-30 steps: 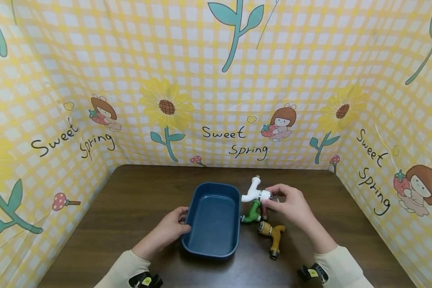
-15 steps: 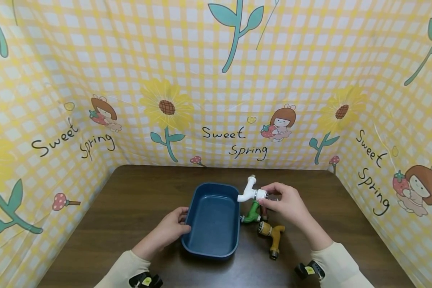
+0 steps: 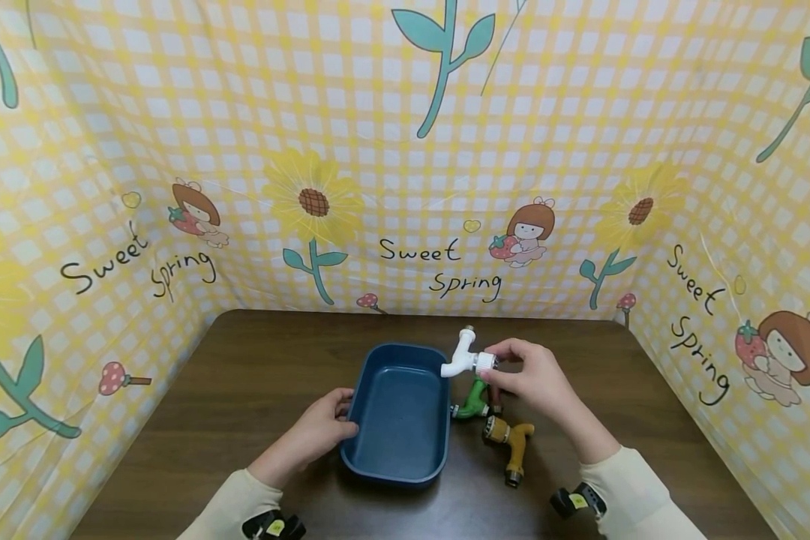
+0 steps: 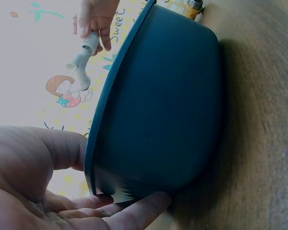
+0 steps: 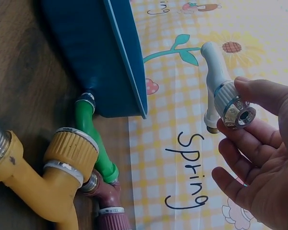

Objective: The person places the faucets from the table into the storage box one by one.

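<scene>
A white plastic tap is pinched at its ribbed knob by my right hand, thumb on one side and fingertips on the other. It is held up in the air, its spout end over the right rim of the blue basin. My left hand grips the basin's left side; in the left wrist view the thumb hooks over the rim and the fingers lie against the outer wall. Right of the basin lie a green tap, a yellow tap and a dark red tap, partly hidden in the head view.
The basin stands on a brown wooden table. A yellow checked cloth with printed flowers and figures hangs behind and at both sides. In the right wrist view, the green tap's metal end lies against or close to the basin wall.
My right hand has moved left with the white tap, from beside the basin to its right rim. The left hand, the basin and the other taps have stayed put.
</scene>
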Motion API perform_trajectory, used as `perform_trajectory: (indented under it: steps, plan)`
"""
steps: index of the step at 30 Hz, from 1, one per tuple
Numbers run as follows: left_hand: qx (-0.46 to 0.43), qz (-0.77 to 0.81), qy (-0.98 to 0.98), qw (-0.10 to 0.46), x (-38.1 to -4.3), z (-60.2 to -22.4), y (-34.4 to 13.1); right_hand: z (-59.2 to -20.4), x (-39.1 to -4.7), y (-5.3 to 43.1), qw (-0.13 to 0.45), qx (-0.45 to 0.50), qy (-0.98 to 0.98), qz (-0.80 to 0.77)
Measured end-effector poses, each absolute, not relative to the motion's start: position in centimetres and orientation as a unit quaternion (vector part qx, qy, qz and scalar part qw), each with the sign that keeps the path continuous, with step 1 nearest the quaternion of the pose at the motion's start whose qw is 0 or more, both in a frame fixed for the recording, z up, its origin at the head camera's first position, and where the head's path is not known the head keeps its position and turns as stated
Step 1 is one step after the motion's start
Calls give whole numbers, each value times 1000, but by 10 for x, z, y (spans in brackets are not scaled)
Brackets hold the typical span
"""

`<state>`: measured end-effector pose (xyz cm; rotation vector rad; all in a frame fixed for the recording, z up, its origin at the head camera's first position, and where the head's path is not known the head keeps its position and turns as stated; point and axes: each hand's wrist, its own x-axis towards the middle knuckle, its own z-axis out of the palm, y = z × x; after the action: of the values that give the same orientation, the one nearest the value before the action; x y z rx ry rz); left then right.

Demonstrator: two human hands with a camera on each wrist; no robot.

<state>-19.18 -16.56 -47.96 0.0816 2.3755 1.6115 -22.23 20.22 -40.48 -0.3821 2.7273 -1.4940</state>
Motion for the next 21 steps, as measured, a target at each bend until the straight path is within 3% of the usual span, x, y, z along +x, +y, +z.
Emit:
perform_trajectory:
  steps: [21]
  plan:
    - [27,555,821,134,-192,-479,-165,-400,-233,187,49,-122,854,-503]
